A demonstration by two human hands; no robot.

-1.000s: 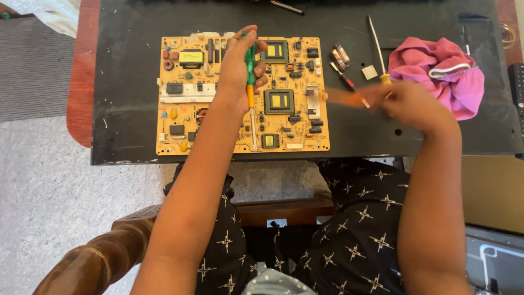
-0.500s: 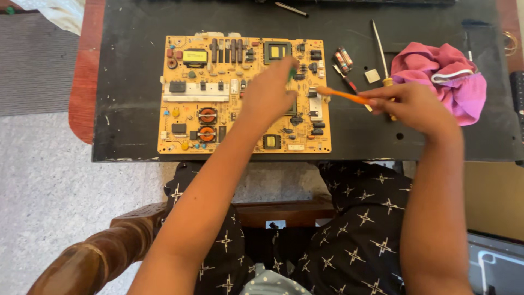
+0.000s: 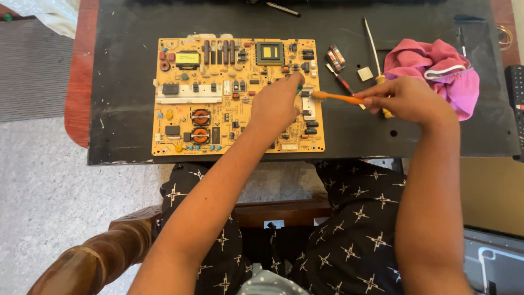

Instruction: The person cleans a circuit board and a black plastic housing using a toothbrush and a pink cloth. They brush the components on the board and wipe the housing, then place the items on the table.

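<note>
Orange brush over yellow circuit board.

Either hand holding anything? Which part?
Right hand holds an orange brush by its handle end. Left hand grips a green-handled tool, mostly hidden, over the circuit board.

A black mat is lying on a red-brown table. Speckled grey floor is showing at the left. A brown wooden chair arm is shining below.
</note>
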